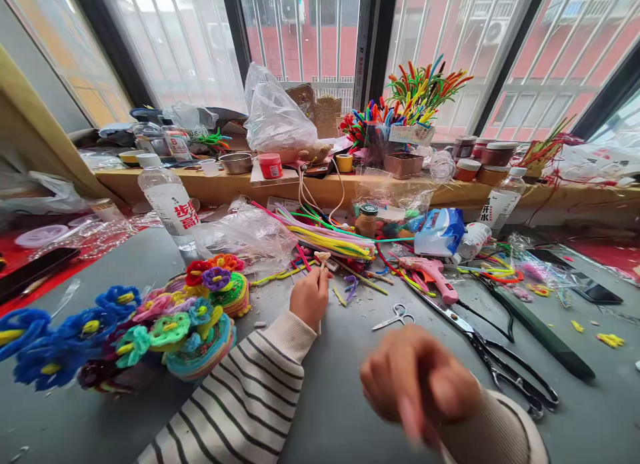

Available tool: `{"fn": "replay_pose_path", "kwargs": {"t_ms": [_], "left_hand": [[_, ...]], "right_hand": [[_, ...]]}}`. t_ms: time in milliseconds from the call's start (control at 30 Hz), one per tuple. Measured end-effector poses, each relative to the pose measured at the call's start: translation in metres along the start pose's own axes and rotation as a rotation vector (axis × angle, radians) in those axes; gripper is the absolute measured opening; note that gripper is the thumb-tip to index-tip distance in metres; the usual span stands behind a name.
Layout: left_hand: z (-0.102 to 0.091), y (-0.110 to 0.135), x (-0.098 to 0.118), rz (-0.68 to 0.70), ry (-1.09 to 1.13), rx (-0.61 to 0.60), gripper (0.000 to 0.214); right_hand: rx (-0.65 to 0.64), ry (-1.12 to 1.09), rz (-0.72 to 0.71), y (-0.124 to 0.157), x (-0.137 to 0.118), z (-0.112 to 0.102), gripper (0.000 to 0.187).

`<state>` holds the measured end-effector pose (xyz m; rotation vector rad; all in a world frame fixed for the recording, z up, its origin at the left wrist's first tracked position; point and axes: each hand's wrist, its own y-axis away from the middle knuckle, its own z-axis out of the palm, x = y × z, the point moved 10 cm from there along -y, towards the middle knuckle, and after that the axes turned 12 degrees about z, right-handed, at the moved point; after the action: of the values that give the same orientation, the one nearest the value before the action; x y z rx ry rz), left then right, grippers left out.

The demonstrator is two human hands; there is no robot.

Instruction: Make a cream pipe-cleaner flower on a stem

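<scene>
My left hand (309, 297) is closed around a thin pale stick with a cream-coloured tip (323, 257); its exact kind is too small to make out. It rests over the grey table, just in front of a bundle of pink, yellow and green pipe cleaners (335, 241). Nearer the camera, my right hand (415, 384) is raised and blurred, one finger pointing down, and whether it holds anything is unclear. Beyond it lie small scissors (395, 317), large black-handled scissors (480, 341) and a pink glue gun (431, 274).
Left of my forearm stand pipe-cleaner flowers (170, 327) in several colours. A water bottle (167, 197) and a brown jar (367, 221) stand behind. On the right lie a dark green bar (547, 334) and a phone (597, 289). The wooden sill (225, 184) is crowded.
</scene>
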<state>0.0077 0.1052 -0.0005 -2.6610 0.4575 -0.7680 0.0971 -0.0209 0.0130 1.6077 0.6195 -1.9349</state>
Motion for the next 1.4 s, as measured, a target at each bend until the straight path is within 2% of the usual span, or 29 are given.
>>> {"fn": "replay_pose_path", "kwargs": {"t_ms": [33, 100, 200, 267, 333, 433, 533, 600, 667, 833, 967, 1100, 1167, 1300, 1400], "left_hand": [[-0.004, -0.001, -0.001, -0.004, 0.009, 0.028, 0.03], [-0.011, -0.001, -0.003, -0.012, -0.004, 0.068, 0.029], [-0.006, 0.0, 0.003, 0.04, -0.086, 0.01, 0.028], [0.002, 0.002, 0.011, 0.101, -0.157, -0.06, 0.031], [0.007, 0.004, 0.016, 0.145, -0.217, -0.109, 0.035], [0.003, 0.004, 0.02, 0.184, -0.282, -0.105, 0.042], [-0.013, 0.001, 0.028, 0.273, -0.384, -0.012, 0.042], [-0.021, -0.002, 0.026, 0.269, -0.45, 0.029, 0.04], [-0.021, -0.005, 0.022, 0.247, -0.479, 0.007, 0.037], [0.002, -0.006, 0.018, 0.217, -0.437, -0.166, 0.03], [0.017, -0.003, 0.034, 0.35, -0.4, -0.213, 0.033], [0.028, 0.002, 0.044, 0.447, -0.372, -0.278, 0.036], [0.029, 0.002, 0.042, 0.431, -0.353, -0.283, 0.035], [0.018, -0.001, 0.026, 0.274, -0.312, -0.217, 0.03], [0.012, -0.001, 0.018, 0.19, -0.277, -0.173, 0.026]], "right_hand": [[0.052, -0.015, -0.017, -0.013, -0.008, -0.012, 0.035], [0.246, 0.09, 0.027, -0.032, -0.012, -0.04, 0.027], [0.602, 0.556, 0.099, -0.039, -0.011, -0.078, 0.019], [0.723, 0.872, 0.1, -0.042, -0.008, -0.083, 0.014], [0.708, 1.092, 0.061, -0.049, -0.001, -0.073, 0.013], [0.693, 1.242, 0.031, -0.055, 0.006, -0.06, 0.011], [0.706, 1.275, 0.005, -0.054, 0.004, -0.056, 0.011], [0.709, 1.269, -0.008, -0.051, 0.001, -0.058, 0.01], [0.713, 1.269, -0.019, -0.049, 0.0, -0.06, 0.01], [0.722, 1.305, -0.054, -0.048, -0.001, -0.063, 0.01], [0.745, 1.314, -0.058, -0.046, -0.005, -0.067, 0.012], [0.835, 1.295, -0.058, -0.034, -0.013, -0.082, 0.012], [0.873, 1.27, -0.048, -0.028, -0.016, -0.09, 0.012], [0.916, 1.22, -0.022, -0.022, -0.015, -0.102, 0.013], [0.905, 1.207, -0.012, -0.024, -0.012, -0.103, 0.013]]}}
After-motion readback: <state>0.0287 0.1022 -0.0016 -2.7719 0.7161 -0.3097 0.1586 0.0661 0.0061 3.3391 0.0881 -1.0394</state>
